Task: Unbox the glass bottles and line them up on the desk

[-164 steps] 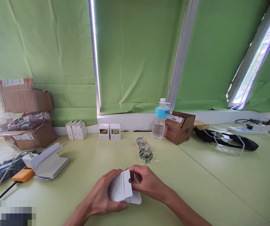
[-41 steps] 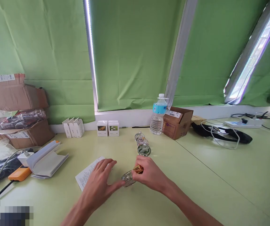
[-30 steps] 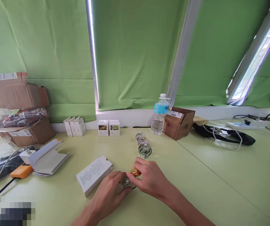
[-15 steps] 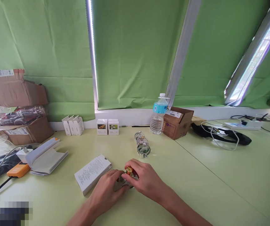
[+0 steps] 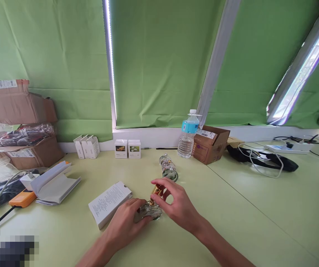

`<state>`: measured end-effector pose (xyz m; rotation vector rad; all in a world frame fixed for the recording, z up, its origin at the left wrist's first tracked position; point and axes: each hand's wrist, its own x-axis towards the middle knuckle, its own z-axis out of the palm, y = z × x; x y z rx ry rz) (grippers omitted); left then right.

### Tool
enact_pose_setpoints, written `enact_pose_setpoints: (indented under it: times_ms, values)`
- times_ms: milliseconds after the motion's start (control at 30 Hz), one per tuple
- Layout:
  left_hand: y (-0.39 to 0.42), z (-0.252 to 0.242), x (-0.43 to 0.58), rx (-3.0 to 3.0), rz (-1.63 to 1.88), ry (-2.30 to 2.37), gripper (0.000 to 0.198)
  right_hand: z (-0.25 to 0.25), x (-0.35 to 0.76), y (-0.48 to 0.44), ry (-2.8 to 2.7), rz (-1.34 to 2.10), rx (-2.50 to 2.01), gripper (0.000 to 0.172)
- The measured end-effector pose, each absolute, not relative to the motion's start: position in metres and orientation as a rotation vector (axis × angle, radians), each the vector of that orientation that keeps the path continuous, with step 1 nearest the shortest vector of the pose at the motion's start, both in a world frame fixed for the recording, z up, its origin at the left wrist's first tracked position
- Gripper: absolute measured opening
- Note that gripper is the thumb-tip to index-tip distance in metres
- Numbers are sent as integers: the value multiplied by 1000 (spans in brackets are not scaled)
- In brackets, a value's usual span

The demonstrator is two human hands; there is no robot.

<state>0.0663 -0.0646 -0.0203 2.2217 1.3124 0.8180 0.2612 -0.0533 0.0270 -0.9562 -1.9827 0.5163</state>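
A clear glass bottle (image 5: 153, 210) with a gold neck, like a perfume bottle, lies low on the table. My left hand (image 5: 127, 221) is closed on its left side, thumb along the near edge. Between the thumb and fingers of my right hand (image 5: 177, 202) is a gold cap (image 5: 157, 191), tilted just above the neck. Whether the cap still touches the neck I cannot tell. Left of the bottle lies a white printed box (image 5: 110, 204). Behind my right hand stands a row of glass bottles (image 5: 169, 167), partly hidden by it.
Small white boxes (image 5: 127, 149) and upright white cartons (image 5: 87, 147) line the back. A water bottle (image 5: 187, 139) stands beside a brown cardboard box (image 5: 211, 146). Papers (image 5: 59, 187) and an orange device (image 5: 22, 198) lie left; a black strap (image 5: 262, 159) with a cable lies right.
My right hand has risen slightly and moved right, with the gold cap now tilted in its fingers. More of the glass bottle shows. My left hand stays on it.
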Motion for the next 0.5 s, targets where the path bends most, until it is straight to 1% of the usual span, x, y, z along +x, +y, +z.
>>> enact_pose_setpoints:
  times_ms: [133,267,367,500]
  values:
    - [-61,-21,64,2171,857,1375,26,31,264,-52,-1934,494,-992,18]
    - [-56,-20,59,2125,915,1470,28,33,267,-53,-2125,548,-1020,14]
    - [-54,-20,57,2125,919,1495,27,25,267,-55,-2400,555,-1015,16]
    - [-53,-22,56,2115,928,1505,30,8,262,-57,-2597,517,-1006,24]
